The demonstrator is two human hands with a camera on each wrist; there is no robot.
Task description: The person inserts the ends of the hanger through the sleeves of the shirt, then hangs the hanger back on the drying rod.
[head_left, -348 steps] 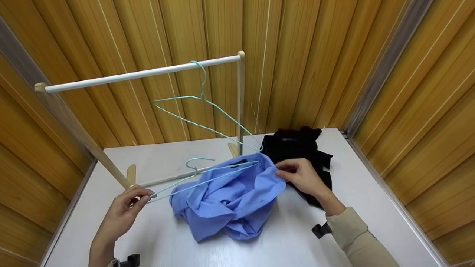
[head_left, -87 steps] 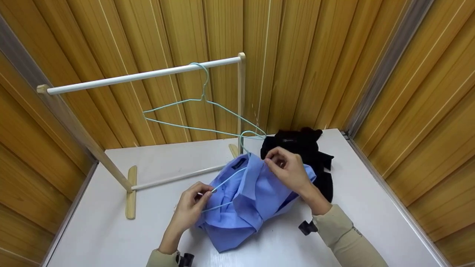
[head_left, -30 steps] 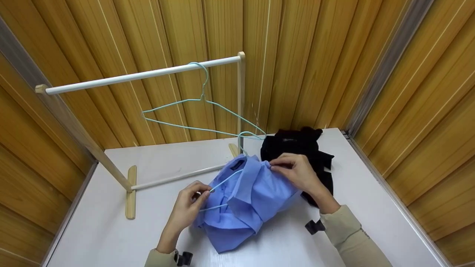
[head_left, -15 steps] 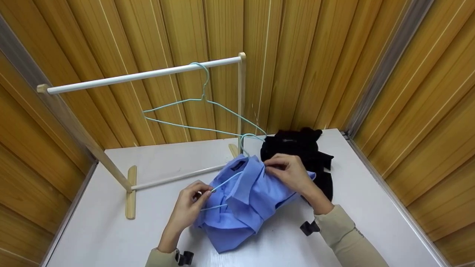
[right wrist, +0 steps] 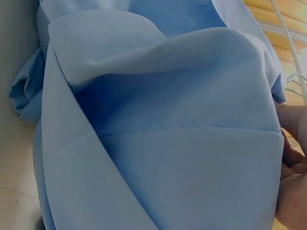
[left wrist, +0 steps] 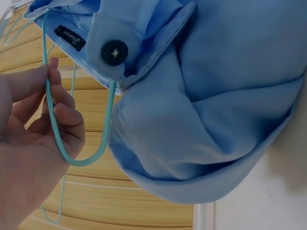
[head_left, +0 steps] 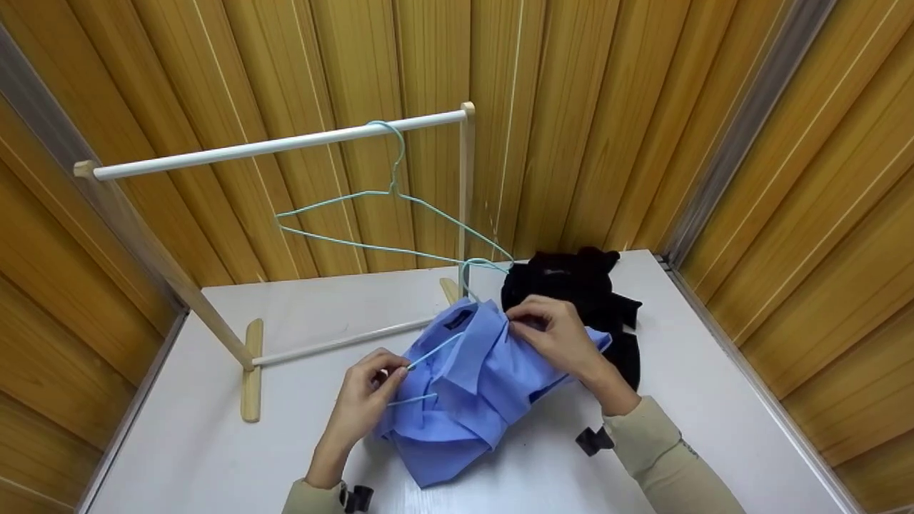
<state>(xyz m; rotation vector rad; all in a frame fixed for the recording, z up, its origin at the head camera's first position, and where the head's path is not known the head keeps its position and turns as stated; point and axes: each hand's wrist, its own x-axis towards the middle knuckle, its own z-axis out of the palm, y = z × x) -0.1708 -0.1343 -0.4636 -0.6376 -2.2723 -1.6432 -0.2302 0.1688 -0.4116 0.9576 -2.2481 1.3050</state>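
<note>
A light-blue collared shirt (head_left: 457, 442) lies bunched on the white table. Part of a mint-green wire hanger (head_left: 437, 350) is inside it, its hook rising past the collar. My left hand (head_left: 364, 392) pinches the hanger's rounded end, which sticks out of the neck opening. The left wrist view shows this bare loop (left wrist: 108, 115) beside a dark button (left wrist: 114, 52) and a black label (left wrist: 70, 38). My right hand (head_left: 560, 335) pinches the shirt fabric just right of the collar. In the right wrist view, cloth folds hide most of that hand's fingers.
Behind the shirt stands a rack with a white rail (head_left: 278, 146) and wooden legs. A second mint-green hanger (head_left: 371, 245) hangs from the rail, bare. Dark folded clothing (head_left: 557, 278) lies at the back right, partly behind my right hand. Wood-patterned walls (head_left: 593, 128) enclose the table.
Since the earliest frame, my left hand has moved right with the hanger end, and the hook has shifted right beside the collar. Lately my right hand's grip has moved slightly left toward the collar.
</note>
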